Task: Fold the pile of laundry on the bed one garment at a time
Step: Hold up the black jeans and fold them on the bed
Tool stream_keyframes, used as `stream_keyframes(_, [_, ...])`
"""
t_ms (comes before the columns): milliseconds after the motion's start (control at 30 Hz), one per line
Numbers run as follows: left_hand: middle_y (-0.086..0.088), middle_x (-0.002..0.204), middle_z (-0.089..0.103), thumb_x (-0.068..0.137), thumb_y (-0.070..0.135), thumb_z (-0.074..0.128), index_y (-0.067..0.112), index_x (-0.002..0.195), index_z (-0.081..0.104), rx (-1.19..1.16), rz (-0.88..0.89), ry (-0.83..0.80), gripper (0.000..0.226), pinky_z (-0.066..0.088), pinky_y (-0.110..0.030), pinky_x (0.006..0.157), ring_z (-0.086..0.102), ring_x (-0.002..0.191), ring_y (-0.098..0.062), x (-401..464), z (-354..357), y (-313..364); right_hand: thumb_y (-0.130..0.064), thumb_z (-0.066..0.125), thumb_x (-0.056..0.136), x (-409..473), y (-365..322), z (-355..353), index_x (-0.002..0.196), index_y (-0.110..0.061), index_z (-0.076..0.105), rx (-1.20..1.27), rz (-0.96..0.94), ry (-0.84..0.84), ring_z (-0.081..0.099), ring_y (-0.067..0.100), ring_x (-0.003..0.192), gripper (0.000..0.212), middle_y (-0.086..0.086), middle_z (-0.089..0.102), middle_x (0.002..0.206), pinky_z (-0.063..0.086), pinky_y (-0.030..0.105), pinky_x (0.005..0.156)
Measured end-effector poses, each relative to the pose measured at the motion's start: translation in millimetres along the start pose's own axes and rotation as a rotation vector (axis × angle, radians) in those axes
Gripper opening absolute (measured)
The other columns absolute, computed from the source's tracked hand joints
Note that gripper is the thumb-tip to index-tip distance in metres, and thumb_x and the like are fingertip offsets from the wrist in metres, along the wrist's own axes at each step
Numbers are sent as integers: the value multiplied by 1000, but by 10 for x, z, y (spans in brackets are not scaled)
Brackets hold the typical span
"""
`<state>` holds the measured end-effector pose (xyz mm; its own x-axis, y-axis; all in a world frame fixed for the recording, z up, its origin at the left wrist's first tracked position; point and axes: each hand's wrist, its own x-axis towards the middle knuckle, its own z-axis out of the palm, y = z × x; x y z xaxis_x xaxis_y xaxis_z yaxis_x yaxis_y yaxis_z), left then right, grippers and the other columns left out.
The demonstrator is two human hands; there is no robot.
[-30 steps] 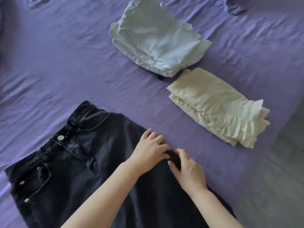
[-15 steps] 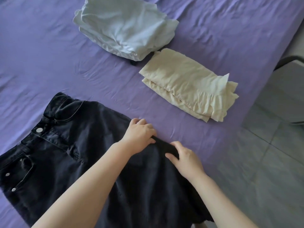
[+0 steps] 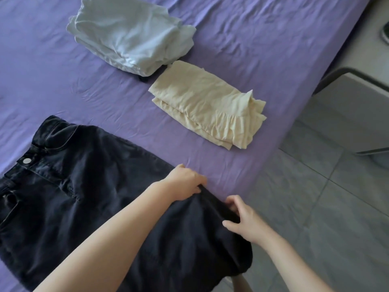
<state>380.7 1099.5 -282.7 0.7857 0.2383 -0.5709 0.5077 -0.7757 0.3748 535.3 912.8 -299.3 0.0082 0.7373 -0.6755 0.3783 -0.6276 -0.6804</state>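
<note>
A: Since the earlier frame the hem end of the black denim garment (image 3: 88, 199) is seen bunched further toward the bed's edge, and both hands are found nearer that edge than before.

B: How are the hands placed on it?

A: The left hand (image 3: 185, 182) is curled over the garment's far seam, fingers folded down onto the cloth, so a grip is judged likely. The right hand (image 3: 242, 220) is half closed, thumb and fingers pinching a raised fold of the hem. Nothing else is held.

B: And where is the garment relative to the bed (image 3: 242, 60)?

A: It is spread on the purple sheet, waistband lying away from the edge, hem end hanging slightly past the edge above the tiled floor (image 3: 315, 207).

B: What could be spoiled from here?

A: Heavy denim is being handled right at the edge. If the fold is released there, the overhanging part may be dragged down by its own weight and the garment pulled off the bed. A crooked crease may also be set, since the cloth beneath the hands is rumpled rather than flat.

B: The finished pieces?

A: The cream folded garment (image 3: 206, 108) lies near the bed's edge too, beyond the denim, and the pale blue folded garment (image 3: 130, 32) is just beside it, farther in. Either could be knocked if the denim is swung wide.
</note>
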Motion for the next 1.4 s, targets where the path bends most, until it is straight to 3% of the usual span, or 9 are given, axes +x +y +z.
stream_keyframes(167, [4, 110, 61, 83, 40, 66, 26, 112, 58, 26, 66, -99, 33, 35, -33, 84, 52, 107, -20, 116, 173, 471, -4, 64, 86, -68, 248, 97, 91, -26, 52, 317, -8, 139, 59, 16, 85, 26, -2, 61, 88, 46, 20, 79])
stream_keyframes(433, [6, 111, 62, 82, 41, 67, 26, 113, 57, -17, -3, -123, 35, 36, -32, 85, 54, 105, -19, 215, 243, 816, 1, 61, 79, -184, 605, 200, 103, -7, 62, 201, 136, 200, 57, 21, 98, 25, 8, 63, 102, 43, 28, 88])
stream_keyframes(567, [13, 97, 57, 82, 32, 67, 26, 101, 48, -77, -48, -88, 28, 32, -29, 79, 54, 97, -16, 176, 265, 914, -2, 65, 77, -202, 656, 289, 93, -15, 58, 338, 326, 244, 62, 25, 93, 22, 8, 66, 95, 49, 35, 83])
stream_keyframes(767, [13, 107, 58, 85, 43, 61, 36, 107, 60, -82, -79, -80, 22, 34, -32, 87, 51, 104, -12, 154, 319, 987, 4, 52, 87, -257, 668, 261, 83, -21, 54, 1083, 475, 464, 53, 15, 62, 25, 3, 60, 75, 39, 22, 51])
stream_keyframes(933, [10, 113, 53, 85, 53, 59, 38, 116, 60, 54, -18, -110, 34, 35, -31, 86, 45, 108, -14, 159, 345, 1012, 3, 40, 91, -453, 743, 136, 93, -17, 59, 1623, 403, 515, 53, 19, 65, 28, 8, 58, 71, 39, 30, 62])
stream_keyframes(1033, [10, 115, 52, 84, 43, 65, 31, 105, 65, -6, -47, -3, 23, 33, -29, 85, 41, 110, -16, 202, 307, 1026, 5, 51, 87, -505, 716, 148, 96, -12, 66, 1481, 280, 506, 62, 15, 68, 25, 4, 67, 73, 46, 26, 66])
stream_keyframes(1200, [3, 100, 63, 91, 33, 57, 22, 102, 54, -16, -22, -67, 16, 34, -30, 87, 54, 98, -20, 208, 217, 1122, -10, 69, 83, -639, 699, 49, 83, -13, 66, 681, 156, 327, 58, 13, 74, 4, -2, 64, 75, 44, 20, 68])
stream_keyframes(1300, [6, 105, 62, 89, 38, 61, 25, 109, 53, -131, -52, -133, 25, 37, -28, 81, 57, 96, -18, 195, 137, 1118, -14, 71, 83, -711, 686, -73, 76, -14, 60, 638, 108, 413, 51, 6, 74, 13, -9, 55, 80, 38, 4, 60])
stream_keyframes(1400, [11, 106, 57, 83, 55, 61, 27, 115, 56, -57, -73, -185, 42, 34, -31, 87, 53, 98, -15, 234, 53, 1107, -16, 65, 87, -778, 642, -102, 78, -10, 49, 628, -1, 421, 41, 9, 68, 20, -8, 43, 70, 35, 10, 58])
